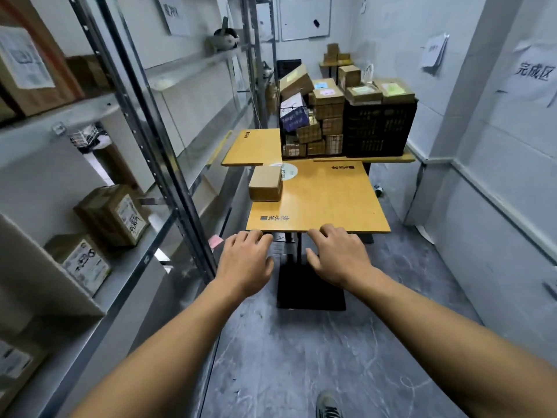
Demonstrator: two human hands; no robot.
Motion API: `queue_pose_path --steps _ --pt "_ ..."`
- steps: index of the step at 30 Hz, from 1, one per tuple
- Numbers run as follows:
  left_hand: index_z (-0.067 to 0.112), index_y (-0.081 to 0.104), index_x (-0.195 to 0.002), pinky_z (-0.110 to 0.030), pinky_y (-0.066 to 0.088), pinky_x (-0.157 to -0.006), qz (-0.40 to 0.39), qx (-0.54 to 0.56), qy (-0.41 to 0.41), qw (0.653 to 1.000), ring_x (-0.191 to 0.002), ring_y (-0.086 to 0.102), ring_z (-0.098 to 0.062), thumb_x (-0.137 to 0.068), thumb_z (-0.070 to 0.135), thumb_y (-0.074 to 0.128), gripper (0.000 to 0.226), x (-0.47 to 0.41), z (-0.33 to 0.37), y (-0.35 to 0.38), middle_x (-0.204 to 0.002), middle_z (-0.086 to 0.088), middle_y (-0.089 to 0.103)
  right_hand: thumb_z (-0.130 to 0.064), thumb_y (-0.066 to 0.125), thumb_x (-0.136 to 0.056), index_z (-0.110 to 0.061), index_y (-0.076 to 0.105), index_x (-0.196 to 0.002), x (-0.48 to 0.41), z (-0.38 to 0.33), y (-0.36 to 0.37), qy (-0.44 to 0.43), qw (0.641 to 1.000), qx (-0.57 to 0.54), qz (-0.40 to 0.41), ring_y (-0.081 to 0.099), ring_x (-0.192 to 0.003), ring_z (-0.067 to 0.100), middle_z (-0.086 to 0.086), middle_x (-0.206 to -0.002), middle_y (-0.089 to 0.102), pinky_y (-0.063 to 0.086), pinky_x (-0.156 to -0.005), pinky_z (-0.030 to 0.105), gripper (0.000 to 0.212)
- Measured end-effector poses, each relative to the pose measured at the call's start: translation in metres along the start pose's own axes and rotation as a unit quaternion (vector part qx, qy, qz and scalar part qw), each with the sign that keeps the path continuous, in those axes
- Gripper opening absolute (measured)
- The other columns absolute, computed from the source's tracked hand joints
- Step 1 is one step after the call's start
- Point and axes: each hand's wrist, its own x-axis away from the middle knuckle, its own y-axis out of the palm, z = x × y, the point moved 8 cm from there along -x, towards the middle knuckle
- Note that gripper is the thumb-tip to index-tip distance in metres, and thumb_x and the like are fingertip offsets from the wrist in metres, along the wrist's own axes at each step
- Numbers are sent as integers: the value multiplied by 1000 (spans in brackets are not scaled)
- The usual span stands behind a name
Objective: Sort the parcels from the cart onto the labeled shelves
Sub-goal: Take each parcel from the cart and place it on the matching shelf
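two hands reach forward side by side: the left hand (245,257) and the right hand (337,254) are both empty, fingers loosely bent, fingertips at the near edge of the yellow table (325,206). whether they actually touch it i cannot tell. they look poised to go for the small parcel (265,182), which sits alone at the table's far left corner, partly over a round sticker (289,171). it was probably set apart as the next one to shelve. most of the parcels wait further back, heaped in a wire basket (297,128) and stacked on a black crate (378,131), both on a second yellow table (256,146) behind. along the left runs a metal rack (168,164), its shelves bearing labelled boxes (113,214). the room is narrow, with pale walls, a paper sign (532,72) taped up, and a scuffed grey floor (301,357).
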Motion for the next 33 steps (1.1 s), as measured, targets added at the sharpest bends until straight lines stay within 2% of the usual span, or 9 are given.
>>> queue_pose_path --steps 5,10,16,23,33 --pt "23 52 -131 -40 37 -100 -6 -10 -29 1000 -116 52 -24 -90 37 51 44 -78 -19 26 -128 1 56 -44 44 -98 -22 49 -134 -88 23 19 -28 1000 -3 3 54 -115 33 8 -130 54 43 -89 42 42" --pt "22 58 -123 -40 41 -94 5 -13 -63 998 -108 57 -25 -88 37 57 39 -145 -43 47 -118 1 61 -45 43 -99 -22 50 -132 -167 37 37 -63 998 4 -5 53 -117 33 8 -131 54 43 -88 41 41" --pt "24 50 -130 -38 39 -95 -39 2 -105 994 -112 52 -23 -93 41 48 41 -191 -80 90 -124 2 56 -45 43 -99 -22 50 -132 -236 40 80 -84 995 -12 -45 54 -116 32 7 -129 55 44 -87 41 41" --pt "26 43 -139 -39 37 -102 -59 44 -136 988 -122 47 -21 -95 41 45 47 -279 -149 149 -134 3 50 -46 43 -99 -22 48 -136 -336 42 132 -60 994 -51 -78 53 -117 31 6 -133 53 47 -91 43 44" --pt "25 45 -139 -40 39 -100 -110 101 -98 984 -118 47 -23 -95 41 43 46 -422 -216 233 -134 1 50 -48 44 -100 -25 43 -141 -472 57 193 23 986 -98 -136 50 -123 29 6 -139 48 47 -97 42 47"
